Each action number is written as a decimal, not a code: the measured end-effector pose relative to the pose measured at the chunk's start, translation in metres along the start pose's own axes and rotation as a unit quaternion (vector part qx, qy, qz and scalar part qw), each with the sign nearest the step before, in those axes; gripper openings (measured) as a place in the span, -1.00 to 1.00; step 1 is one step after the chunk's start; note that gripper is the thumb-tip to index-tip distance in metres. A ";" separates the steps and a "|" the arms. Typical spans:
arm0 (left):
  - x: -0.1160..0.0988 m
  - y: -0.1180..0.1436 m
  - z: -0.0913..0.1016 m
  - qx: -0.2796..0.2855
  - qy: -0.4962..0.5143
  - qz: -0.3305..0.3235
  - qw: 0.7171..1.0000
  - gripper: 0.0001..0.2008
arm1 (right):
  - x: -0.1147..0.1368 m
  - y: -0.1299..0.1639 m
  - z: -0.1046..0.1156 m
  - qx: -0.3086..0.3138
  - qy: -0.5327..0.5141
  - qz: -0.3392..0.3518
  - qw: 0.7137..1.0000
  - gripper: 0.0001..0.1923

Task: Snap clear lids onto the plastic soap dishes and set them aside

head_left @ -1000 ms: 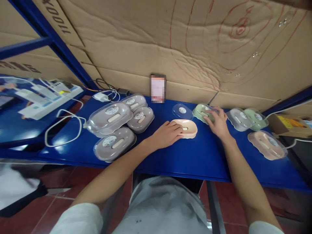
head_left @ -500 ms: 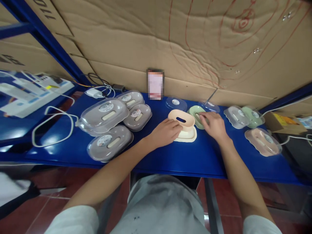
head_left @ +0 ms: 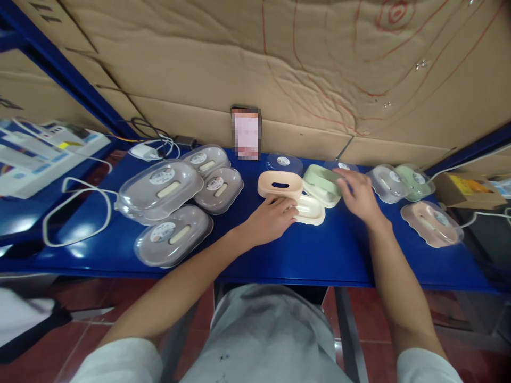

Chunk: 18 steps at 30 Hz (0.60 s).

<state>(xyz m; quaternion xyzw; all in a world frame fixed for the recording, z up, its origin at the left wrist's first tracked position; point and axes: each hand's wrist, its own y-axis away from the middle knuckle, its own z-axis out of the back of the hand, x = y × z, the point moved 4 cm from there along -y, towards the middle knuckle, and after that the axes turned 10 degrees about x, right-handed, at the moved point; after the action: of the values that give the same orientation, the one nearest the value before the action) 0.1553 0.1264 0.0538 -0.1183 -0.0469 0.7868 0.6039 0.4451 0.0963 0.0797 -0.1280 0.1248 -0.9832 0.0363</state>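
Observation:
My left hand (head_left: 273, 218) holds a peach soap dish insert (head_left: 279, 185) lifted just left of its cream base tray (head_left: 310, 209), which lies on the blue table (head_left: 303, 255). My right hand (head_left: 359, 194) grips the right end of a green soap dish insert (head_left: 319, 180), tilted up over a pale base beside the cream tray. Two loose clear lids lie behind them, one lid (head_left: 283, 161) behind the peach insert and the other lid (head_left: 340, 166) partly hidden by my right fingers.
Several grey lidded soap boxes (head_left: 159, 189) sit at the left. At the right are a clear-lidded box (head_left: 385, 182), a green one (head_left: 417, 181) and a pink one (head_left: 431, 223). A blurred card (head_left: 246, 133) leans on the cardboard wall. A white cable (head_left: 75, 210) loops at far left.
My left hand lifted the peach insert off its cream base and moved it left. My right hand raised and tilted the green insert from where it lay flat.

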 end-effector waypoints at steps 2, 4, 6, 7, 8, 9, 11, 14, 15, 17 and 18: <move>0.000 -0.001 0.002 -0.014 0.002 0.011 1.000 -0.76 | -0.027 0.004 0.012 -0.054 0.011 -0.052 0.997 -0.48; -0.001 -0.001 0.005 -0.025 0.005 0.019 0.999 -0.73 | -0.059 0.014 0.020 -0.102 0.041 -0.149 0.983 -0.46; -0.003 -0.002 0.008 -0.038 0.010 0.020 0.999 -0.72 | -0.086 0.025 0.021 -0.105 0.078 -0.255 0.958 -0.41; -0.004 -0.002 0.010 -0.047 0.013 0.018 0.999 -0.72 | -0.096 0.030 0.020 -0.093 0.094 -0.294 0.947 -0.40; -0.006 -0.002 0.012 -0.056 0.015 0.015 0.998 -0.72 | -0.102 0.033 0.019 -0.079 0.106 -0.319 0.939 -0.41; -0.007 -0.002 0.013 -0.066 0.017 0.012 0.998 -0.73 | -0.104 0.034 0.018 -0.066 0.112 -0.325 0.937 -0.43; -0.008 -0.002 0.014 -0.079 0.013 0.004 0.997 -0.73 | -0.100 0.033 0.018 -0.055 0.115 -0.315 0.941 -0.49; -0.007 -0.002 0.011 -0.072 -0.003 -0.008 0.997 -0.76 | -0.086 0.025 0.021 -0.049 0.110 -0.285 0.951 -0.54; -0.006 -0.001 0.008 -0.065 -0.006 -0.011 0.998 -0.77 | -0.082 0.022 0.023 -0.048 0.109 -0.277 0.954 -0.55; -0.004 -0.001 0.003 -0.051 -0.006 -0.015 0.999 -0.81 | -0.074 0.018 0.027 -0.050 0.113 -0.268 0.955 -0.55; -0.004 0.000 0.001 -0.046 -0.004 -0.015 0.999 -0.82 | -0.070 0.017 0.030 -0.054 0.118 -0.269 0.955 -0.55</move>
<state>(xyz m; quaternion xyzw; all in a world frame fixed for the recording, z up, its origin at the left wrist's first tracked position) 0.1563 0.1231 0.0549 -0.1419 -0.0877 0.7750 0.6096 0.5212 0.0798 0.0861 -0.0421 0.1420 -0.9566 -0.2509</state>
